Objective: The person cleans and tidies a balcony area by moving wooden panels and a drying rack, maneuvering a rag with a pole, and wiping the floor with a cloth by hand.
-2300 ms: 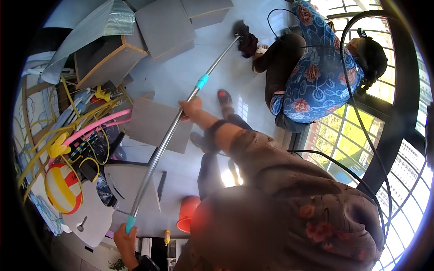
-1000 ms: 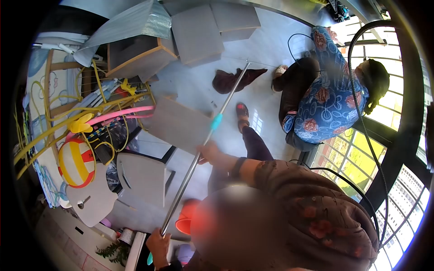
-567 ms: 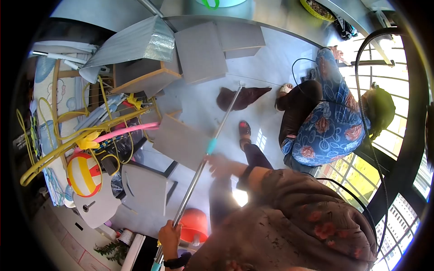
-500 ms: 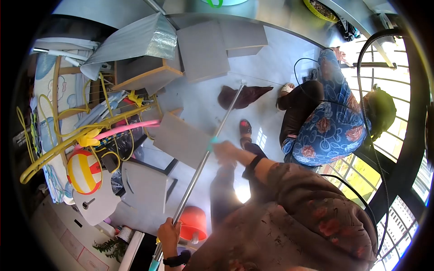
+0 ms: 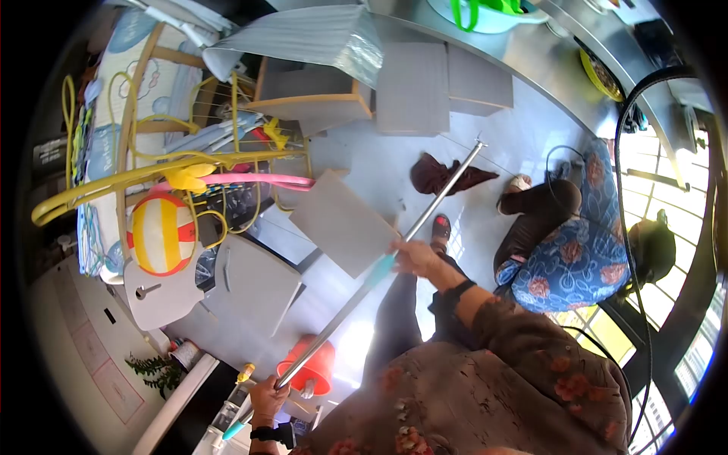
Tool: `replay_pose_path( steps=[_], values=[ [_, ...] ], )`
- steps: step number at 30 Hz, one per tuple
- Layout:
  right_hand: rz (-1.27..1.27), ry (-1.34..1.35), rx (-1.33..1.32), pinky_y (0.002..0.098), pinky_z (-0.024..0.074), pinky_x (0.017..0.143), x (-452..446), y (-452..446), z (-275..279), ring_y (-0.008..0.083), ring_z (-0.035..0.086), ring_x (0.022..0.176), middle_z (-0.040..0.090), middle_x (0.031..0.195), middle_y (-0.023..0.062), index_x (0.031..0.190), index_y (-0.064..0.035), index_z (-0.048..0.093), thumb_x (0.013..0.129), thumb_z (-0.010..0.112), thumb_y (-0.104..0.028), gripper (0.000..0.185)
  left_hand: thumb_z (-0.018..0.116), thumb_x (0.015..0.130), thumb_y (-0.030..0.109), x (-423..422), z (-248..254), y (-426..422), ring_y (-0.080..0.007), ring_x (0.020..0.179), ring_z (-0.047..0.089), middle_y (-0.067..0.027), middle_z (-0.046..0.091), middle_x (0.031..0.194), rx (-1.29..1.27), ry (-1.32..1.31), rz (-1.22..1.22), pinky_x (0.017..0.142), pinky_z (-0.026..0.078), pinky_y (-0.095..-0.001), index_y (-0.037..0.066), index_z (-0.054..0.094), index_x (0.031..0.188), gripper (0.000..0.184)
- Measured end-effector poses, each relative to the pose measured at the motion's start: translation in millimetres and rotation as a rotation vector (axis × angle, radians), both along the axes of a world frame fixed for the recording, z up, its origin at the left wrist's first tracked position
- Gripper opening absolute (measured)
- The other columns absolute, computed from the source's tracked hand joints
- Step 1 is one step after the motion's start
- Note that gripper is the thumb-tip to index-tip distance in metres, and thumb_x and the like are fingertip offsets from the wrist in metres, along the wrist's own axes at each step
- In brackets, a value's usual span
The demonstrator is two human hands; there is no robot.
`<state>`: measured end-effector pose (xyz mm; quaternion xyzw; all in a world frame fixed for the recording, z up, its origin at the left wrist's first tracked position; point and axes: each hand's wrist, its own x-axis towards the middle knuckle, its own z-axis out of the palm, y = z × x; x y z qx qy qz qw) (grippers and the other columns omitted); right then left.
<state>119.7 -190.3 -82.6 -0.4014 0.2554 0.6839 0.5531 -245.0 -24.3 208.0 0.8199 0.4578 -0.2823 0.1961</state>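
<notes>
On the pale, glossy floor (image 5: 356,155), a maroon cloth (image 5: 434,179) lies under the far stretch of your metal pole (image 5: 334,322). Your right hand (image 5: 417,259) has its fingers curled round it by the teal collar (image 5: 384,267); your left hand (image 5: 268,399) grips lower, fingers closed.

Red, yellow and white ball (image 5: 161,233); blue shirt (image 5: 572,265) with pinkish flowers; red bucket (image 5: 318,362).

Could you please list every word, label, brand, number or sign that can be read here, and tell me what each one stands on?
Nothing can be read with certainty.
Pale patterned padding: small lettering, too blurred to read.
Dark box at the far left: pale marks, too small and dim to read.
Ball: no legible text.
Metal pole: no text seen.
</notes>
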Motion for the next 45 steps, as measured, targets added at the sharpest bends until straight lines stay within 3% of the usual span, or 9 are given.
replay_pose_path(
  steps=[1, 3, 4, 7, 13, 15, 21, 34, 45],
  values=[
    [0.009, -0.004, 0.088, 0.0377, 0.0557, 0.067, -10.4, 3.7, 7.2, 0.0255, 0.061, 0.081, 0.059, 0.09, 0.0125, 0.1, 0.0047, 0.053, 0.084, 0.058, -0.019, 0.03, 0.068, 0.067, 0.026, -42.0, -7.7, -2.3, -0.033, 0.05, 0.055, -0.0111, 0.054, 0.053, 0.012, 0.025, -0.006, 0.045, 0.043, -0.0389, 0.008, 0.052, 0.063, 0.024],
    [0.583, -1.211, 0.689, 0.0355, 0.0557, 0.062, -24.7, 9.3, 17.2, 0.0225, 0.061, 0.075, 0.06, 0.089, 0.0106, 0.097, 0.0017, 0.054, 0.083, 0.059, -0.023, 0.029, 0.07, 0.067, 0.021, -90.1, -9.8, -15.5, -0.0261, 0.046, 0.053, -0.0086, 0.052, 0.051, 0.028, -0.01, 0.005, 0.044, 0.041, -0.0333, 0.006, 0.049, 0.061, 0.026],
    [0.595, -1.219, 0.704, 0.0355, 0.0557, 0.062, -29.1, 20.9, 31.0, 0.0225, 0.061, 0.075, 0.06, 0.089, 0.0106, 0.097, 0.0017, 0.054, 0.083, 0.059, -0.023, 0.029, 0.069, 0.067, 0.022, -106.5, -11.2, -24.9, -0.0282, 0.05, 0.056, -0.0096, 0.054, 0.053, 0.042, 0.019, -0.005, 0.045, 0.042, -0.0358, 0.006, 0.051, 0.063, 0.024],
    [0.093, -0.223, 0.318, 0.0319, 0.0541, 0.052, -41.8, 79.8, 91.0, 0.0186, 0.061, 0.069, 0.06, 0.085, 0.0089, 0.094, -0.0007, 0.055, 0.082, 0.061, -0.024, 0.027, 0.067, 0.068, 0.024, -129.6, -32.9, -53.4, -0.0314, 0.056, 0.058, -0.0118, 0.058, 0.059, 0.015, -0.049, 0.08, 0.049, 0.046, -0.0376, 0.006, 0.056, 0.071, 0.021],
    [0.36, -0.724, 0.182, 0.0282, 0.0513, 0.044, 1.6, 207.2, 80.1, 0.0174, 0.061, 0.061, 0.059, 0.073, 0.0086, 0.096, 0.0027, 0.054, 0.081, 0.06, -0.023, 0.03, 0.067, 0.071, 0.024, -65.3, -115.5, -80.2, -0.02, 0.043, 0.042, -0.009, 0.046, 0.049, -0.029, -0.206, 0.613, 0.044, 0.034, -0.0357, 0.002, 0.048, 0.061, 0.031],
    [0.36, -0.737, 0.228, 0.0293, 0.0511, 0.043, 24.0, 239.4, 60.9, 0.0175, 0.061, 0.06, 0.06, 0.074, 0.0092, 0.098, 0.0026, 0.055, 0.08, 0.061, -0.023, 0.032, 0.064, 0.073, 0.03, -33.9, -139.8, -74.0, -0.0338, 0.052, 0.051, -0.0153, 0.053, 0.058, 0.012, -0.17, 0.618, 0.049, 0.038, -0.0424, 0.001, 0.051, 0.066, 0.033],
    [0.481, -0.768, 0.084, 0.0298, 0.0523, 0.052, 50.8, 239.0, 72.8, 0.0189, 0.062, 0.065, 0.061, 0.087, 0.0114, 0.107, 0.0016, 0.054, 0.082, 0.059, -0.019, 0.032, 0.062, 0.074, 0.035, 35.9, -203.8, -27.1, -0.0375, 0.061, 0.054, -0.0176, 0.056, 0.062, -0.034, -0.173, 0.636, 0.057, 0.042, -0.043, 0.0, 0.052, 0.07, 0.037],
    [0.099, -1.235, 1.108, 0.0262, 0.0514, 0.056, 147.4, 149.0, 276.4, 0.019, 0.062, 0.065, 0.059, 0.096, 0.0171, 0.124, 0.0058, 0.039, 0.083, 0.057, -0.027, 0.056, 0.059, 0.076, 0.04, 88.4, -368.3, 63.0, -0.0354, 0.084, 0.059, -0.018, 0.062, 0.085, 0.011, -0.113, 0.36, 0.072, 0.046, -0.0438, 0.003, 0.058, 0.085, 0.038],
    [0.149, -1.638, 1.104, 0.0267, 0.0522, 0.056, 234.5, 122.6, 307.4, 0.02, 0.063, 0.066, 0.058, 0.098, 0.0178, 0.126, 0.0055, 0.035, 0.08, 0.061, -0.031, 0.064, 0.056, 0.076, 0.042, 57.3, -543.3, 77.2, -0.0375, 0.074, 0.059, -0.017, 0.062, 0.075, 0.173, -0.192, 0.281, 0.064, 0.048, -0.0457, 0.006, 0.06, 0.076, 0.037]
  ],
)
